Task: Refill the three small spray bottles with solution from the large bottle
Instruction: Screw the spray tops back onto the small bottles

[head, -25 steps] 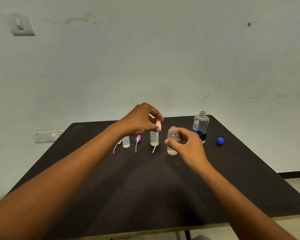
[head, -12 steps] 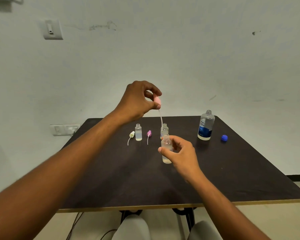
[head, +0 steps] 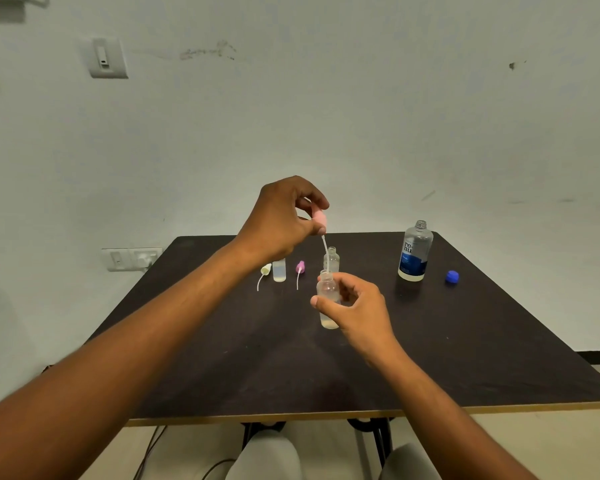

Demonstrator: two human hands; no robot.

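Note:
My right hand (head: 355,308) grips a small clear spray bottle (head: 327,299) upright above the dark table (head: 291,368); a little liquid sits at its bottom. My left hand (head: 284,216) pinches a pink spray head (head: 319,220) above it, and its thin white tube reaches down to the bottle's open neck. Behind stands a second small open bottle (head: 332,259). A third small bottle (head: 279,270) stands further left, partly behind my left wrist. The large bottle (head: 414,252) with a blue label stands uncapped at the right.
A pale yellow spray head (head: 264,271) and a purple spray head (head: 299,269) lie on the table beside the third bottle, tubes trailing toward me. The blue cap (head: 451,277) lies right of the large bottle. A wall stands close behind the table; chair parts show below its front edge.
My left hand rose with the pink spray head, drawing its tube out of the back bottle, and now holds it over the bottle in my right hand, which came nearer to me.

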